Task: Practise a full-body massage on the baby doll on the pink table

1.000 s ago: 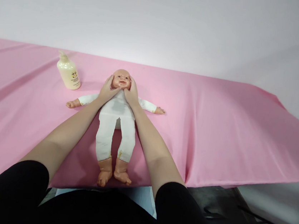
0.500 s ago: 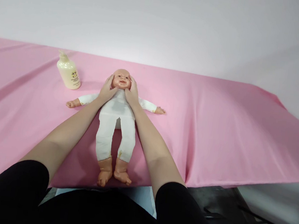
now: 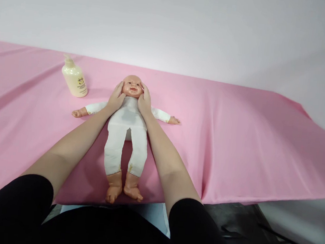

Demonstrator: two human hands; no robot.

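Note:
A baby doll (image 3: 129, 114) in a white suit lies on its back, arms spread out and bare feet pointing at me. Against one side of its head rests my left hand (image 3: 116, 98), fingers stretched along the cheek and thumb near the jaw. My right hand (image 3: 144, 100) mirrors it on the other side, with its fingers also extended and its thumb by the jaw. Both palms face inward, so the head sits between them. The fingers' inner sides and the sides of the doll's head are hidden.
A pale yellow pump bottle (image 3: 75, 80) stands to the left of the doll. Pink cloth (image 3: 250, 147) covers the table, with folds and a front edge near my body. Behind it rises a white wall (image 3: 173, 25). Dark metal bars (image 3: 278, 237) show below at the right.
Both thumbs have slid outward, away from the doll's chin toward the sides of its jaw. The fingers stay at the sides of the head; the doll and bottle have not moved.

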